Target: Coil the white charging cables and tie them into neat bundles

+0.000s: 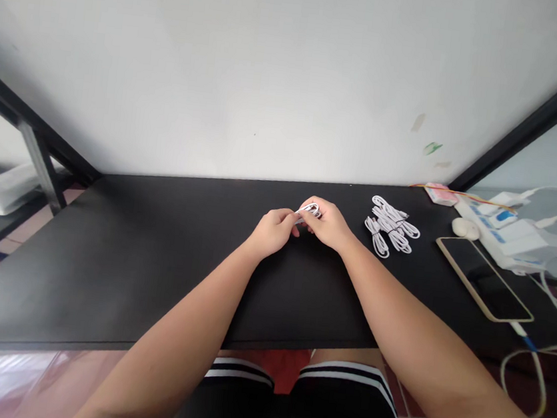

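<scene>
Over the middle of the black table point(164, 243), a small coiled white cable point(311, 208) is held between both hands. My left hand point(276, 231) is closed, thumb and fingers pinching the cable's left side. Around its right side, my right hand point(324, 226) is wrapped, the thumb pressing on the loops. Parts of the cable are hidden by the fingers. To the right lies a pile of several bundled white cables point(392, 225), apart from my hands.
A phone point(484, 278) with a charging cable plugged in lies at the table's right. Beside it are a white rounded object point(466, 228), a white power strip point(496, 237) with adapters, and a pink-white box point(441, 194). A white wall point(252, 85) rises behind the table.
</scene>
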